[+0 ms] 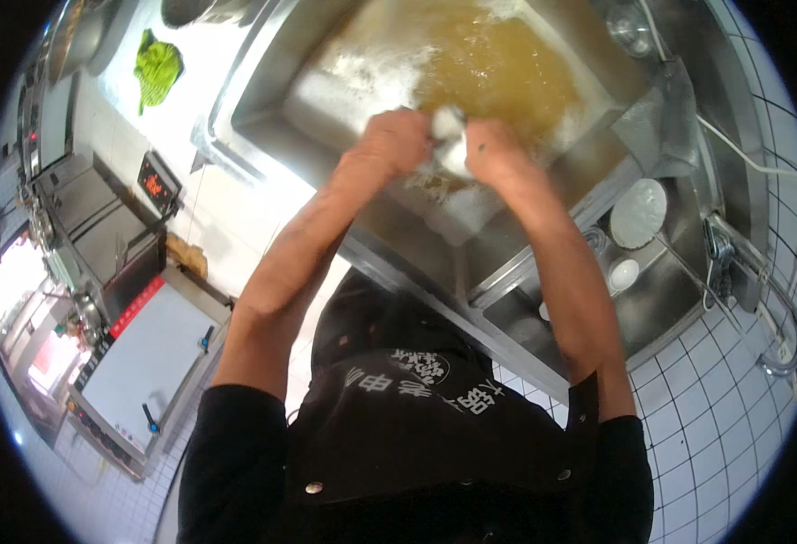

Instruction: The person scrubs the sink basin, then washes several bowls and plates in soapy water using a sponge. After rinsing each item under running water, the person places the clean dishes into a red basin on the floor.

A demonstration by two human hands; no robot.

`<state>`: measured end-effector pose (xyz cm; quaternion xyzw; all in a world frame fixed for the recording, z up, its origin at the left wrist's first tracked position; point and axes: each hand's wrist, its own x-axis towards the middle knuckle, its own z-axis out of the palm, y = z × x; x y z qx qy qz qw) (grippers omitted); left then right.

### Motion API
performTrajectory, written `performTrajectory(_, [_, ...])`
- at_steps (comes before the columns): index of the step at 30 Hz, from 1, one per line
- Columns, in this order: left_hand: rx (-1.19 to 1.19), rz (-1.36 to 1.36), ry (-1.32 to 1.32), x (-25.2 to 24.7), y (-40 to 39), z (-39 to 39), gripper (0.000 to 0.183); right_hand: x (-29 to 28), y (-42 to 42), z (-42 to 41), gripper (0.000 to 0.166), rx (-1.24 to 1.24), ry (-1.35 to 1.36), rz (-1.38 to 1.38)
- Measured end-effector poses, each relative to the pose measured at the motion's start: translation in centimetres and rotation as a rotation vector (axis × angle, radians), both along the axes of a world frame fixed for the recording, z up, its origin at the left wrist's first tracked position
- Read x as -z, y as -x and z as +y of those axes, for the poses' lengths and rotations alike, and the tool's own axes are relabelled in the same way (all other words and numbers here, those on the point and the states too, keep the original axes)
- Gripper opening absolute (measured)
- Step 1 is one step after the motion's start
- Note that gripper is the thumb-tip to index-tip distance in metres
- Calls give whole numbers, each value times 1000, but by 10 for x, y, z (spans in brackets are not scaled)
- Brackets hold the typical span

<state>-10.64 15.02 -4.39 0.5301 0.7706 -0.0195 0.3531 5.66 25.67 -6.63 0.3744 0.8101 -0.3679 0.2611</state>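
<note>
Before me, a deep stainless steel sink (pixel 255 88) holds brownish water (pixel 493 68) with white foam floating on it. Over the water, my left hand (pixel 402 139) and my right hand (pixel 497 149) are closed, close together, on a wet whitish thing (pixel 449 132) between them. It looks like a cloth or a small dish; blur leaves its kind unclear. Both hands show their backs, and the fingertips are hidden.
A bright green cloth (pixel 157 68) lies on the counter at the left. The smaller basin (pixel 657 292) at the right holds a round whitish dish (pixel 638 213) and a small white bowl (pixel 623 275). Beside it are a curved metal faucet (pixel 789 319) and a grey cloth (pixel 670 122) over the sink divider.
</note>
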Motion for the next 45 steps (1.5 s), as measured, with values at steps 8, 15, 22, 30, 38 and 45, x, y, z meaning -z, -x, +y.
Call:
performTrajectory(8, [-866, -500, -252, 15, 53, -19, 35, 134, -36, -49, 35, 797, -410, 266])
performTrajectory(15, [-885, -613, -109, 27, 35, -22, 49, 55, -13, -86, 26, 1484, 1069, 317])
performTrajectory(22, [-1143, -1020, 14, 10, -6, 5, 46, -18, -1, -81, 22, 1431, 1892, 647])
performTrajectory(30, [-1466, -1385, -135, -11, -36, -17, 50, -22, 3, -37, 17, 603, -518, 825])
performTrajectory(38, [-871, -479, -402, -31, 27, -58, 34, -81, -81, 19, 34, 296, -827, 912])
performTrajectory(45, [-642, -91, -524, -41, 52, -122, 24, -2, -310, -59, 26, 1280, -522, 401])
